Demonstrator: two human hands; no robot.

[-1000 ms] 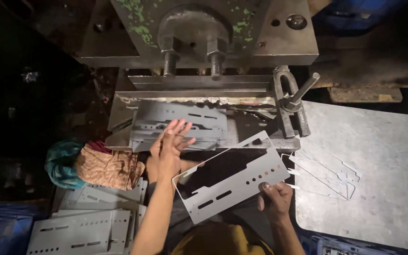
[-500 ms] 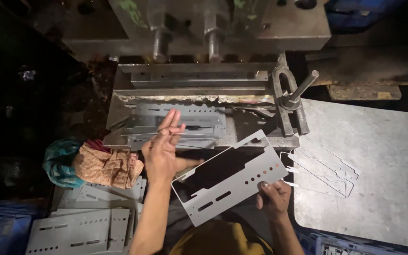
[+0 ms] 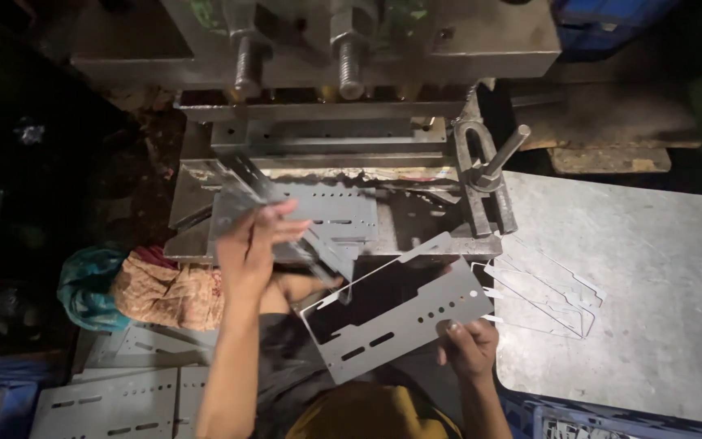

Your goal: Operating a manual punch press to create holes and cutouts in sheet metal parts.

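Punched metal plate (image 3: 404,313), flat and grey with a large rectangular cutout and rows of small slots and holes, sits tilted in front of my body, just below the press bed (image 3: 416,219). My right hand (image 3: 466,348) is closed on its lower right edge, thumb on top and fingers underneath. The plate's upper corner reaches toward the front lip of the bed.

My left hand (image 3: 252,248) is raised over the bed's left side, fingers curled around a thin cut-out metal strip (image 3: 286,223) that runs at a slant from the upper left down toward the plate. A second perforated plate (image 3: 339,215) lies flat on the bed behind that hand. Whether the strip touches this plate I cannot tell.

Above the bed, the press head (image 3: 327,41) carries two threaded bolts. A clamp with a lever handle (image 3: 489,171) stands at the bed's right end.

To the right, thin frame-shaped offcuts (image 3: 546,289) lie on a bare sheet-metal table (image 3: 652,284). To the left, a crumpled cloth (image 3: 156,293) rests beside a stack of similar punched plates (image 3: 115,398) at lower left.
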